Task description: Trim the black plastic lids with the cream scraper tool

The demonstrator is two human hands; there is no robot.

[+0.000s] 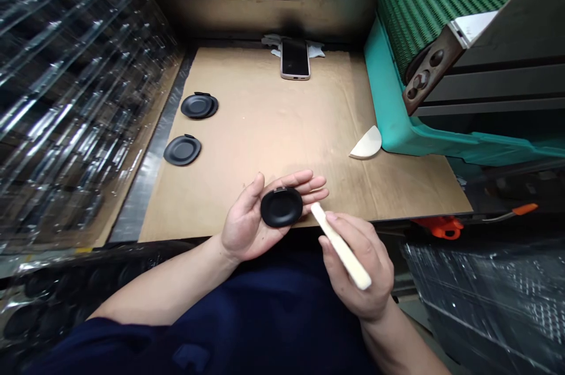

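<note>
My left hand [267, 219] lies palm up near the cardboard's front edge, fingers stretched out. A black round compact-like case [281, 208] with a small tab on its far rim rests on the palm. My right hand [364, 260] pinches a long, narrow off-white sponge piece [342, 248] between thumb and fingers. One end of the sponge points toward the case, a little apart from it. At the left lie a similar black case [182, 150] and, farther back, black pieces [198, 105] that overlap.
Brown cardboard [265, 122] covers the work surface. A phone [295, 59] lies at the back, and a half-round off-white sponge [367, 143] by the teal crate [397, 128]. Plastic-wrapped stacks [79, 86] stand at the left. An orange-handled tool [441, 226] sits at the right.
</note>
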